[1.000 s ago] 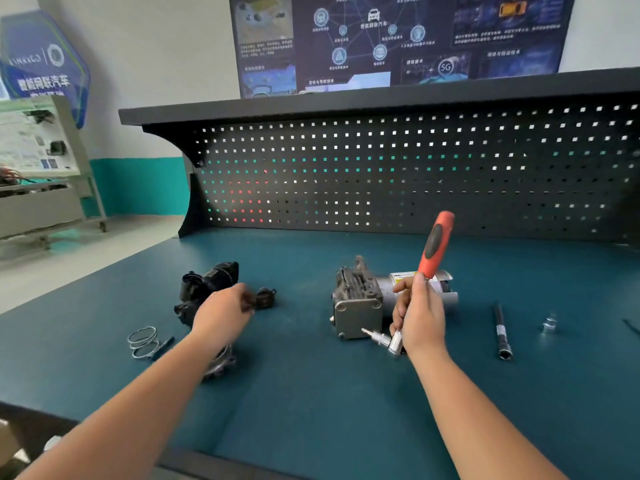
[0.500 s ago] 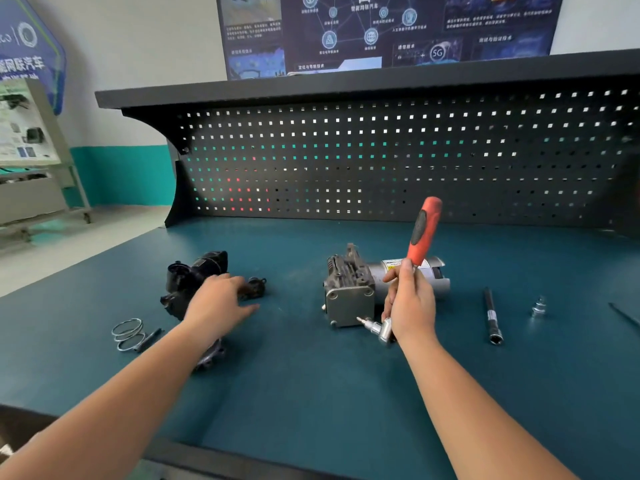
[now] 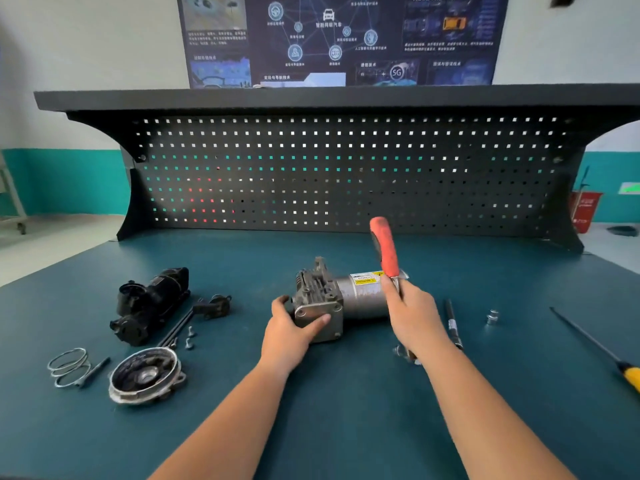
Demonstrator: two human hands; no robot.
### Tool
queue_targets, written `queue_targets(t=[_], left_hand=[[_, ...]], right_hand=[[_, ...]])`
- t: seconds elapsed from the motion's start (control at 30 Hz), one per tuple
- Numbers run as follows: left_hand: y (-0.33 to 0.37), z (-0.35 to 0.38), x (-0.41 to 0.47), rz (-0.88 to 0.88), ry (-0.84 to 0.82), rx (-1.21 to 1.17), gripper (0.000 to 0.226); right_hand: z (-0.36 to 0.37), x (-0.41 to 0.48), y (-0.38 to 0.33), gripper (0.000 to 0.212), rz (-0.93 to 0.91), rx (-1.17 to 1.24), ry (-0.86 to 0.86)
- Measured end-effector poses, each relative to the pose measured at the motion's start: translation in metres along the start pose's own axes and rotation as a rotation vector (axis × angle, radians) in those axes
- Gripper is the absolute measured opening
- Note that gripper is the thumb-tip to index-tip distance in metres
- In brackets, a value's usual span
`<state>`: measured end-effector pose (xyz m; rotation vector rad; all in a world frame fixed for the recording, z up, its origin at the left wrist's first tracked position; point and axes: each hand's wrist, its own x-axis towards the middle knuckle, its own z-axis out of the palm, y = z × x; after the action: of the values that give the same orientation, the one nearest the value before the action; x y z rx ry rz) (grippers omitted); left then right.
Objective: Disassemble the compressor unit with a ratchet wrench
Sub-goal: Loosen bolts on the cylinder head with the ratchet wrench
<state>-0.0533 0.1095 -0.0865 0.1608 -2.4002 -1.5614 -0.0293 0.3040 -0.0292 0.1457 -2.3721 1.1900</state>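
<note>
Both forearms cross a wide stretch of teal benchtop (image 3: 346, 427). At bench centre, the left hand (image 3: 291, 332) grips the square end of the compressor unit (image 3: 346, 299), fingers curled round it. Just beside it, the right hand (image 3: 414, 317) clasps the ratchet wrench (image 3: 386, 249), red handle up. A round cover (image 3: 145, 375) lies well apart to the left. A pegboard (image 3: 346, 168) closes the rear.
</note>
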Motion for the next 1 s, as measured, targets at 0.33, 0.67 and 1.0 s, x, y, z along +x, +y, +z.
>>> queue_targets(t=[0.33, 0.67, 1.0], left_hand=[[-0.002, 0.004, 0.002, 0.037, -0.001, -0.021, 0.086], [-0.002, 0.005, 0.004, 0.008, -0.041, 0.033, 0.098], [-0.004, -0.002, -0.004, 0.063, 0.053, -0.029, 0.074]], right_hand=[[-0.096, -0.055, 0.068, 0.038, -0.619, -1.024, -0.263], [-0.122, -0.050, 0.092, 0.039, -0.402, -1.034, -0.632], [-0.059, -0.031, 0.019, 0.050, -0.319, -0.628, -0.158]])
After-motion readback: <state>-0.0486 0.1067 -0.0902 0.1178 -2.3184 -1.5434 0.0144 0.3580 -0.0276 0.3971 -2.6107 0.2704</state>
